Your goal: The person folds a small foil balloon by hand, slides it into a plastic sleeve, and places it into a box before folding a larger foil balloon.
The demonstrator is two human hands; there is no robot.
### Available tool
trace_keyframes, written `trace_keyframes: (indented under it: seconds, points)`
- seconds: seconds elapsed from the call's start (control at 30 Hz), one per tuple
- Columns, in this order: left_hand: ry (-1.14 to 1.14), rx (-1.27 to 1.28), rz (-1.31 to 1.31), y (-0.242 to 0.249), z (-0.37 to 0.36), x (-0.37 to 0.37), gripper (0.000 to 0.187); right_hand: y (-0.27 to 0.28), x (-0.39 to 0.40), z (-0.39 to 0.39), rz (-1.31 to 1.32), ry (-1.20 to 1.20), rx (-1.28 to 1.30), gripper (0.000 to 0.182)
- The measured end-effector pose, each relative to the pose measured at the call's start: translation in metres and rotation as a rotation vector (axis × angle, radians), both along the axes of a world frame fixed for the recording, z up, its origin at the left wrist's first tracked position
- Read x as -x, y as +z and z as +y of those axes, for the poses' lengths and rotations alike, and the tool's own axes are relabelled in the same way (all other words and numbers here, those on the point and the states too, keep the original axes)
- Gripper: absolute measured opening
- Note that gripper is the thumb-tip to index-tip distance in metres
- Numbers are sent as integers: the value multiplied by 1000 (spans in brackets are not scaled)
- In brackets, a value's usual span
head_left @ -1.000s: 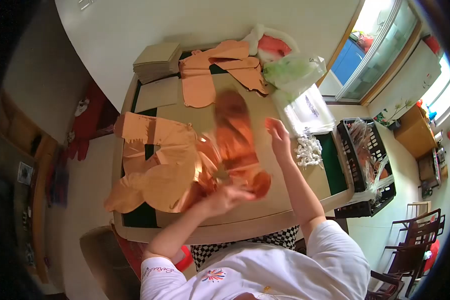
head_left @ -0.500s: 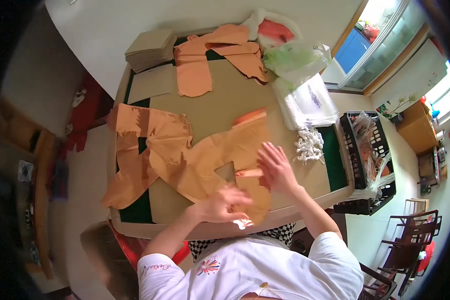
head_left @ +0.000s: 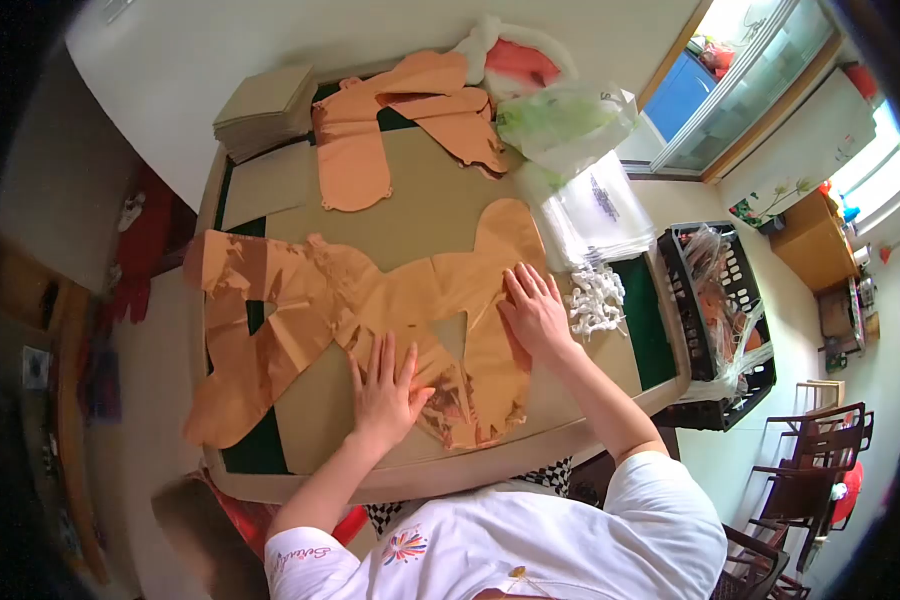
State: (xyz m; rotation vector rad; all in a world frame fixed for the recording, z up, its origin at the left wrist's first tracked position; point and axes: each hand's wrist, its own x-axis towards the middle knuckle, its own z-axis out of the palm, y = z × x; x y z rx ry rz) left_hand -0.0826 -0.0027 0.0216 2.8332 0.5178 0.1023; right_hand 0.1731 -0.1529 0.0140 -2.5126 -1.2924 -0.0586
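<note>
Spread flat across the table is a large uninflated rose-gold foil balloon point(head_left: 385, 300), with a few cut-out gaps between its limbs and creases along its lower part. My left hand point(head_left: 385, 392) rests palm down on its lower middle, fingers spread. Against its right-hand part lies my right hand point(head_left: 537, 315), also flat with fingers stretched out. Just right of that hand sits a small heap of white strings or ties point(head_left: 597, 300). Another folded rose-gold foil balloon point(head_left: 355, 165) lies at the back of the table.
A stack of cardboard sheets point(head_left: 265, 108) stands at the back left. Clear plastic bags point(head_left: 595, 215) lie back right, beside a green-tinted bag point(head_left: 560, 125) and a white-and-pink plush item point(head_left: 520, 62). A black crate point(head_left: 685, 300) with plastic-wrapped contents stands right of the table point(head_left: 570, 440).
My left hand has moved left and up onto the foil and flattened. The balloon's lower right part has unfolded and its top right end opened out. My view has shifted slightly.
</note>
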Motion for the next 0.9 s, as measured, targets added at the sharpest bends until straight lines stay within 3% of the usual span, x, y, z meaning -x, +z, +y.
trace_keyframes:
  seconds: [0.17, 0.3, 0.5, 0.6, 0.7, 0.8, 0.9]
  points:
    - [-11, -30, 7, 4, 1, 6, 73, 28, -39, 10, 1, 99, -162, 51]
    - [-53, -9, -62, 26, 12, -11, 71, 32, -102, 55, 36, 7, -261, 37]
    - [-140, -28, -125, 40, 57, -103, 63, 28, -181, 143, 47, 99, -246, 24]
    - [-162, -69, -127, 34, 76, -150, 60, 8, -204, 181, -44, 296, -472, 15]
    - [-158, -91, -76, 22, 98, -192, 58, 10, -218, 197, -150, 302, -27, 13]
    - [-107, -6, -10, 19, 119, -234, 58, 3, -222, 207, 23, 158, -255, 13]
    - [-88, 90, 3, 23, 129, -273, 60, 15, -226, 212, 302, 63, -234, 17]
